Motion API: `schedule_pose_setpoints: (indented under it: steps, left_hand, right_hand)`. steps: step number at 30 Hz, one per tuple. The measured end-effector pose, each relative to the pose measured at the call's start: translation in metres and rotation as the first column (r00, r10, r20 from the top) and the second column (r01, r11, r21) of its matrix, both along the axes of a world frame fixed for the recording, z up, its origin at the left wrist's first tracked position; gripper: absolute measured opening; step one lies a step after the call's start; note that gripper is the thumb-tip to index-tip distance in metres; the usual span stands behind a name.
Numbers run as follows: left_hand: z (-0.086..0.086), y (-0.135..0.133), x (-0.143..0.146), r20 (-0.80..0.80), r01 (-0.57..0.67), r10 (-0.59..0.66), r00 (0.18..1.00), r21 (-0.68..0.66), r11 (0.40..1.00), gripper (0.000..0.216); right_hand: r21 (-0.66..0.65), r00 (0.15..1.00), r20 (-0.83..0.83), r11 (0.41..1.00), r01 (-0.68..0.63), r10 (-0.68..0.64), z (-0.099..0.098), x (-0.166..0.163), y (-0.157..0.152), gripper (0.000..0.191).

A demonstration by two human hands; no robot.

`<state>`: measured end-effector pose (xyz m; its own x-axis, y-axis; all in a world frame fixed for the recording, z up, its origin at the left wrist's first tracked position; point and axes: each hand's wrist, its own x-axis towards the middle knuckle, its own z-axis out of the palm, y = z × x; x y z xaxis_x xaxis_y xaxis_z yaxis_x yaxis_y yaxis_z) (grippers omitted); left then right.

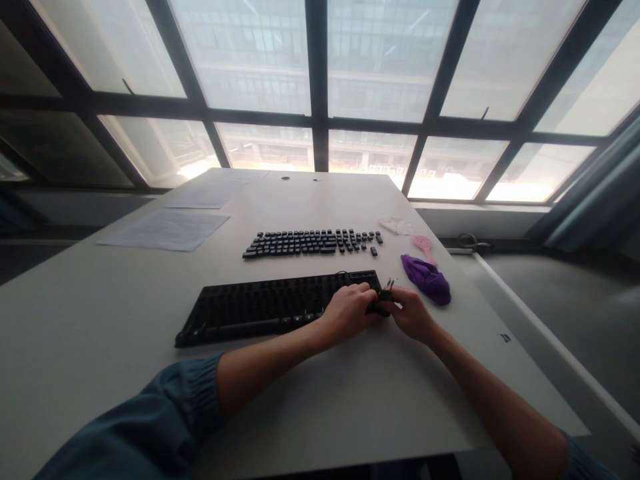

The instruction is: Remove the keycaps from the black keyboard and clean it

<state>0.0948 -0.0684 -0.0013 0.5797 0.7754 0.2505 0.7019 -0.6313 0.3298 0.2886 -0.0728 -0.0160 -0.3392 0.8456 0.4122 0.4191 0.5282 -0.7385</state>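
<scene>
A black keyboard (265, 303) with most of its keycaps off lies across the table, a few keys still along its near edge. Over its right end, my left hand (353, 307) is closed, its fingertips at a small black keycap (385, 294). My right hand (413, 313) meets it there in a pinch, with a keycap puller (391, 283) whose thin metal wires stick up between the hands. The puller's handle is hidden by my fingers. Beyond the keyboard, loose black keycaps (310, 243) are laid out in rows like a keyboard.
To the right lie a purple cloth (426, 279), a pink brush-like item (423, 245) and a crumpled white plastic piece (397, 226). Paper sheets (165, 230) lie at the left on the white table (125, 313). Large windows (265, 60) stand behind the table's far edge.
</scene>
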Motion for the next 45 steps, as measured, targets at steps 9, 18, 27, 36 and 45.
schedule_pose_setpoints:
  steps: [9,18,27,36,45]
  left_hand:
    - [0.0000,0.0003,-0.0041,0.036,0.088,-0.086,0.996,-0.068,0.994,0.022]
    - [-0.0021,0.0009,-0.0062,0.005,0.096,-0.096,0.995,-0.023,0.995,0.024]
    - [0.0007,-0.0011,-0.0053,0.008,0.097,-0.097,0.995,-0.004,0.995,0.022]
    - [0.0008,-0.0024,-0.0058,0.002,0.057,-0.057,0.998,-0.011,0.998,0.024]
    - [0.0012,-0.0025,-0.0071,0.080,0.076,-0.073,0.994,-0.044,0.996,0.018]
  right_hand:
    - [-0.041,0.996,0.022,0.996,-0.082,0.083,-0.0004,0.0008,-0.0028,0.006]
    - [-0.073,0.988,-0.021,0.985,-0.153,0.152,0.0034,0.0025,-0.0016,0.011]
    - [-0.067,0.987,-0.014,0.985,-0.159,0.158,0.0037,0.0026,-0.0022,0.008]
    - [0.021,0.996,-0.029,0.996,-0.089,0.090,-0.0001,0.0019,0.0006,0.005]
    - [-0.102,0.984,-0.172,0.992,-0.069,0.050,-0.0019,0.0004,-0.0008,0.007]
